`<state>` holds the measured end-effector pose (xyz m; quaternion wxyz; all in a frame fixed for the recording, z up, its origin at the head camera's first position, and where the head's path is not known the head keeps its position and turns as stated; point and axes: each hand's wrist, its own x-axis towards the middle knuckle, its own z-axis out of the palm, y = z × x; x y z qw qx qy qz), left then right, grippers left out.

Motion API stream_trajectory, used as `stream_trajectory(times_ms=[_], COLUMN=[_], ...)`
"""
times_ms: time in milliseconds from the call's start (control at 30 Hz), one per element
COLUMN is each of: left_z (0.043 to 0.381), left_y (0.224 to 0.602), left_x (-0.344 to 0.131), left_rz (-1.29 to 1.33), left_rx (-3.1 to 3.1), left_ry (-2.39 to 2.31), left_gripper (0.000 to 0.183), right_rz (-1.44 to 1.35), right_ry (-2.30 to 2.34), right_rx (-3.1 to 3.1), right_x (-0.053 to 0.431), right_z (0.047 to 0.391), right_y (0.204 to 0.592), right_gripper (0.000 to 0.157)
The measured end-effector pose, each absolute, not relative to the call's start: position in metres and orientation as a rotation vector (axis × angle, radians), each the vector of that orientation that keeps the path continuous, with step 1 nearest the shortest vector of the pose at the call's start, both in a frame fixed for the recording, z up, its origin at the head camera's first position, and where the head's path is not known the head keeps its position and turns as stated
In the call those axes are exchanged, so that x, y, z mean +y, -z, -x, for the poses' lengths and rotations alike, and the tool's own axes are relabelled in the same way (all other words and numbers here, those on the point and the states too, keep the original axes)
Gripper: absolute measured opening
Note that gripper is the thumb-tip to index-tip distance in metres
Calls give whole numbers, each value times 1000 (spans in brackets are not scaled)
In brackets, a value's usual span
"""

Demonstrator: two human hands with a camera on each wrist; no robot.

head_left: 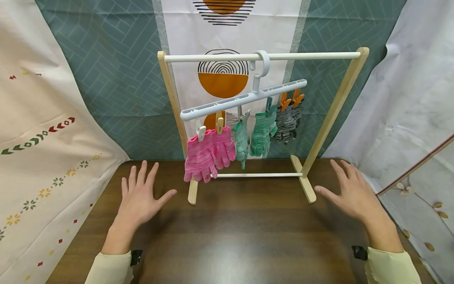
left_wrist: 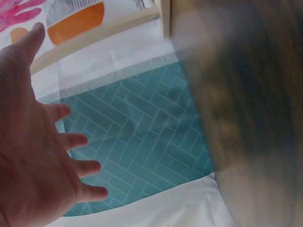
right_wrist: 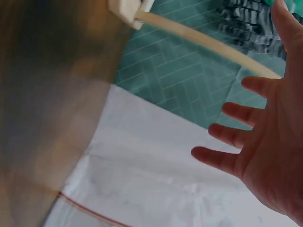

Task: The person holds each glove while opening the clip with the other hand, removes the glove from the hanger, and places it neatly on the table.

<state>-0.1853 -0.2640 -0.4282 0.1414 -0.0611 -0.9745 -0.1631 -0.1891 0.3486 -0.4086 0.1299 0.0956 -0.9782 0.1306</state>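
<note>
My left hand (head_left: 140, 201) is spread with straight fingers over the table's left side, holding nothing. On the right, my right hand (head_left: 354, 195) likewise has its fingers extended and nothing in it. Between them stands a small drying rack (head_left: 322, 118) of wooden posts and white rods. A pale grey hanger (head_left: 244, 98) hooks over its top rod, tilted with the left end lower. Clothespins (head_left: 220, 125) hold pink gloves (head_left: 200, 156) at the left, green gloves (head_left: 263, 134) in the middle and black-and-grey gloves (head_left: 285, 124) at the right.
The rack's feet (head_left: 193, 192) rest on a dark brown table (head_left: 230, 232). Behind hangs a teal and white patterned cloth (head_left: 106, 79). Pale cloths drape down at the left (head_left: 46, 157) and right (head_left: 418, 118).
</note>
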Motion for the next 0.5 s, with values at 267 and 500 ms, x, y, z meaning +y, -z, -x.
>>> stream_trajectory(times_ms=[267,500], left_z=[185,181], left_y=[413,401], left_x=[-252,-243], left_rz=[258,329], left_rx=[-2730,-2661], left_ry=[568,640], left_gripper=[106,103], right_rz=[-378,-435], right_ry=[-461,-515], right_rx=[-2753,-2737], right_x=[333,315], right_z=[187,185], right_y=[386,368], right_gripper=[98,96])
